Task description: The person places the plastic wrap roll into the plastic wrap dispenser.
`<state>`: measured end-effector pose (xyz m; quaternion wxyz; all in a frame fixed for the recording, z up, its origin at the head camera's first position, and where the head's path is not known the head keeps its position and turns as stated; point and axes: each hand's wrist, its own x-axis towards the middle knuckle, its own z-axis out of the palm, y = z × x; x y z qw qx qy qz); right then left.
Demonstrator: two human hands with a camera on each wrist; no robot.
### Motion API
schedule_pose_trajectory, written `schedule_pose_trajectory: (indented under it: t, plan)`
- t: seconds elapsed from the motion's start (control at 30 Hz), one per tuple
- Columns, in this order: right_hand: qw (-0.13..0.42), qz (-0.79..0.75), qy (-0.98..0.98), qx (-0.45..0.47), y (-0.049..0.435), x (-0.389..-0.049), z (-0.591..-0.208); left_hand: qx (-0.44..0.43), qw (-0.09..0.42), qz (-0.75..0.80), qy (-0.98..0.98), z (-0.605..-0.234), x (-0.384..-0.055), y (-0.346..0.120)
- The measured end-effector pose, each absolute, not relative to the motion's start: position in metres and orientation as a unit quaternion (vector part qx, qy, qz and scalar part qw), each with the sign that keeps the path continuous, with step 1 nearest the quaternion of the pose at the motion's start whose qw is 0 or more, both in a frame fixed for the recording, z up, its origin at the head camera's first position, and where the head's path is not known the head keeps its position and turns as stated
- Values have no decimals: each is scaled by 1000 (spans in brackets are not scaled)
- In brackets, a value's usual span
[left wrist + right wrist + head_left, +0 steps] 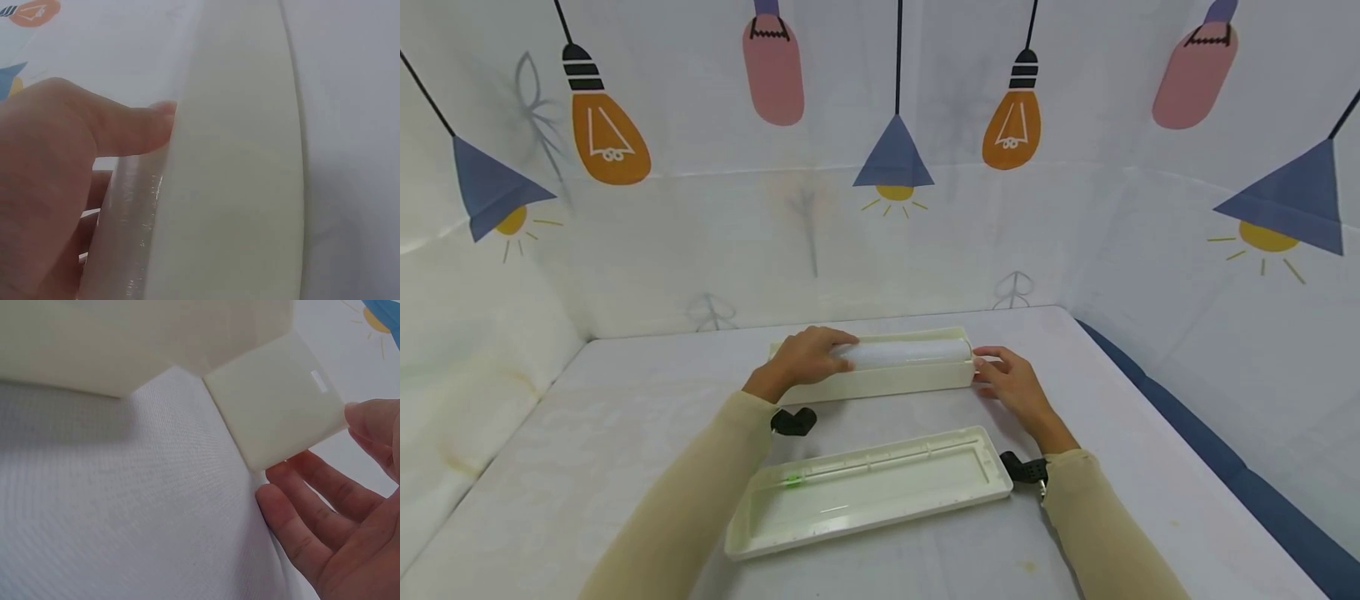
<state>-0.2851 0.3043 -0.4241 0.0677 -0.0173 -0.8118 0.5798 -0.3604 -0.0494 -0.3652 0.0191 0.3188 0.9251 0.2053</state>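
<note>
A long cream cling film box [887, 382] lies across the far half of the table, its top uncovered. Inside it is a roll of cling film [917, 352]. My left hand [808, 354] grips the roll near its left end, the thumb [134, 131] at the near side against the box wall and the fingers over the far side. At the box's right end, my right hand [1009, 385] holds the end panel [275, 400] with thumb and bent fingertips at its edges. Nearer me lies the shallow cream lid [865, 508], inner side up, with a green slide cutter [793, 480] on its rail.
A white cloth covers the table [647, 433]. Behind it hangs a pale curtain [880, 250] printed with lamps and bulbs. A blue strip [1225, 467] runs beside the table's right edge. Black wrist straps [1022, 468] hang near the lid.
</note>
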Motion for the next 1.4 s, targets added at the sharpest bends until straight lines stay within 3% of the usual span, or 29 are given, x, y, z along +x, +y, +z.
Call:
schedule_pose_trajectory:
  t: [0.6,1.4]
  plan:
    - [70,579,-812,-13,304,-286,-425,280,74,252,923,-359,-367,-47]
    - [75,581,-810,-13,304,-285,-424,279,69,289,913,-370,-368,-50]
